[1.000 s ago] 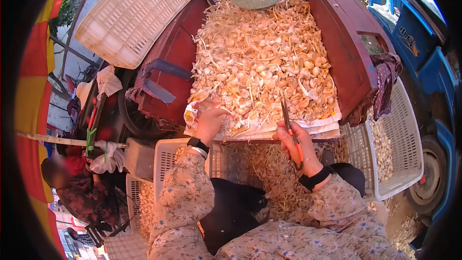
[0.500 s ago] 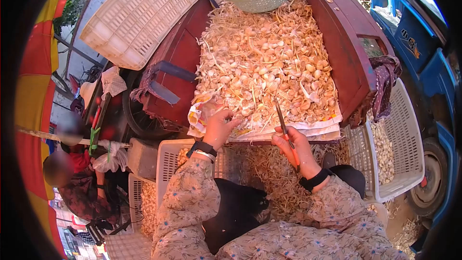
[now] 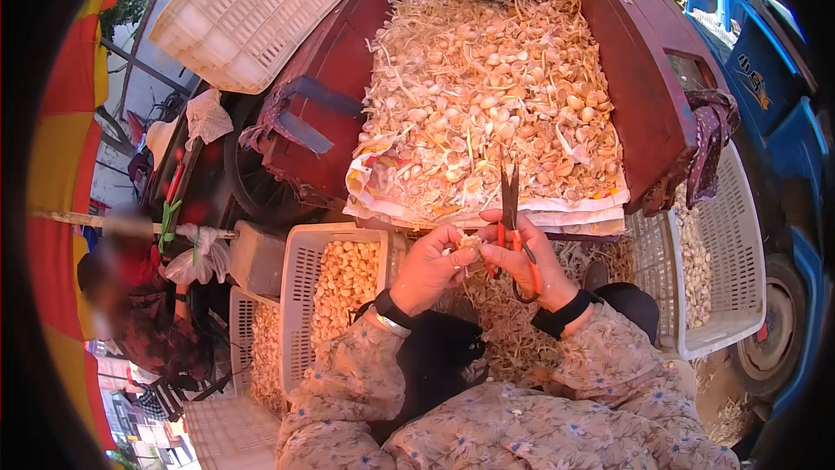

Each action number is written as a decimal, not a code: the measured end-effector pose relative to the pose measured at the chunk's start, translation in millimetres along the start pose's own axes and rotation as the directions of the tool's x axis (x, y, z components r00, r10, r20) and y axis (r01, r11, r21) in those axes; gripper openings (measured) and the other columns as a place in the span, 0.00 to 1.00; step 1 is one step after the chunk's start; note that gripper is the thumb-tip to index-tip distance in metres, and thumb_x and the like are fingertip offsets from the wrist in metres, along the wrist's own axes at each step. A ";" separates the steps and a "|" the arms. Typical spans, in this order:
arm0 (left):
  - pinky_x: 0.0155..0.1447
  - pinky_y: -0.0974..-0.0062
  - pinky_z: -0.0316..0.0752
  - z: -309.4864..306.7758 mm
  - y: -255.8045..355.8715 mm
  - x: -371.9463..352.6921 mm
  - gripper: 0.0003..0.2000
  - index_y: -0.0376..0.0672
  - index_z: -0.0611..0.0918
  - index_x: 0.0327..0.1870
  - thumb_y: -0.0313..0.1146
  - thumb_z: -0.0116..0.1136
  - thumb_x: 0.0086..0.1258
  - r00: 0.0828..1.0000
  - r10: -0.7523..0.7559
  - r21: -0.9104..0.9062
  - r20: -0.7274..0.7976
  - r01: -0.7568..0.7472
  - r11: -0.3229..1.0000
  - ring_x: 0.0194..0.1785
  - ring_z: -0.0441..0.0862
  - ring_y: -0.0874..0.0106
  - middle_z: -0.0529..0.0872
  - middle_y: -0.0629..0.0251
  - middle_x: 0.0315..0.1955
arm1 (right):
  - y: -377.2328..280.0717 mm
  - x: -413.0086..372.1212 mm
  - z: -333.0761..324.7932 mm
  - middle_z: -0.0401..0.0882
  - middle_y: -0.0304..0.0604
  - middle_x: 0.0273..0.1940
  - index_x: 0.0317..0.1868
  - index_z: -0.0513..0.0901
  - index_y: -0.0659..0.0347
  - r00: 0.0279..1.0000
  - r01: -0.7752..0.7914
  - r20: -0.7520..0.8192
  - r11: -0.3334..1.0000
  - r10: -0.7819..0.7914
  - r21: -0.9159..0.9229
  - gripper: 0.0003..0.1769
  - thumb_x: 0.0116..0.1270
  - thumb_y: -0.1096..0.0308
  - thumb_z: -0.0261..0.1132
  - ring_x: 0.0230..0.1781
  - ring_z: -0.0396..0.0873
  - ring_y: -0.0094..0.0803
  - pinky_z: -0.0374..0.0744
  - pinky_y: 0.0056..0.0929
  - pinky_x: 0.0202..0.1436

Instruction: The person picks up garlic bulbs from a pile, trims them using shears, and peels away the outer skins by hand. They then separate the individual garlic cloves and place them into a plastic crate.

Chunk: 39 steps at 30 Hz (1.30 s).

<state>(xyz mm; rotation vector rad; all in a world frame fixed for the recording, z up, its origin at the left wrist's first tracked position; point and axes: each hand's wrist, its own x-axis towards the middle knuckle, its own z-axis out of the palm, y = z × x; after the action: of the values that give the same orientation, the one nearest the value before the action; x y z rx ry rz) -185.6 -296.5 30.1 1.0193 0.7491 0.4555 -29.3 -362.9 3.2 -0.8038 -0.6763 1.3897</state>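
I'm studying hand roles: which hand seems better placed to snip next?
Probably the right hand: it holds the orange-handled scissors, while the left hand pinches a small pale piece.

Single view from the wearer's head, facing forward and steeply down.

The lens looks over the wearer's lap, with the beige floral cloth sleeves (image 3: 348, 374) nearest, rising from the bottom edge. The heap of pale tan garlic (image 3: 496, 96) sits farther out, at upper centre, seen at a slant from above. The very wide lens bows straight lines and darkens the corners, reaching the red-and-yellow striped cloth (image 3: 65, 148) at far left and the blue metal vehicle (image 3: 770, 87) at far right.
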 end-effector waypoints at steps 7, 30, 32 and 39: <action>0.18 0.87 0.59 -8.1 -23.4 -12.7 0.08 0.45 0.68 0.29 0.28 0.57 0.62 0.904 0.304 0.332 -0.300 -0.200 0.922 0.17 0.67 0.85 0.73 0.73 0.17 | 20.2 -7.8 11.9 0.68 0.31 0.28 0.49 0.70 0.61 0.995 0.082 -0.027 0.958 -0.093 -0.275 0.18 0.57 0.80 0.59 0.24 0.66 0.15 0.63 0.14 0.24; 0.33 0.63 0.71 -70.6 -10.0 -137.0 0.06 0.41 0.74 0.26 0.28 0.59 0.48 0.907 0.401 0.963 -0.126 0.015 0.269 0.29 0.77 0.57 0.77 0.58 0.22 | 39.7 -14.2 35.7 0.69 0.31 0.26 0.46 0.71 0.62 0.972 -0.104 0.167 0.938 0.167 -0.330 0.20 0.52 0.84 0.61 0.26 0.69 0.16 0.67 0.13 0.30; 0.36 0.63 0.72 -114.1 -7.8 -163.7 0.05 0.41 0.74 0.27 0.29 0.55 0.51 0.854 0.465 0.973 -0.231 0.212 0.094 0.33 0.77 0.57 0.77 0.58 0.25 | 25.5 -8.9 24.8 0.71 0.32 0.27 0.47 0.71 0.62 0.980 -0.067 0.152 0.938 0.125 -0.340 0.21 0.51 0.84 0.61 0.26 0.69 0.16 0.67 0.13 0.31; 0.42 0.71 0.74 -143.9 18.6 -103.9 0.07 0.40 0.81 0.36 0.28 0.58 0.56 0.816 0.504 0.954 -0.284 0.189 0.231 0.37 0.80 0.62 0.81 0.57 0.33 | -6.8 13.1 -17.6 0.76 0.33 0.29 0.48 0.72 0.62 0.952 0.044 -0.276 0.952 -0.132 -0.303 0.19 0.55 0.79 0.63 0.25 0.71 0.16 0.68 0.13 0.28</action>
<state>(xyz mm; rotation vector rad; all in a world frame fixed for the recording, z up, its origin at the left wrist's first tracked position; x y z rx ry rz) -362.0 -271.0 37.2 2.2831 1.5802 0.4584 -10.1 -351.6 -2.0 -1.1763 -0.6843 1.0700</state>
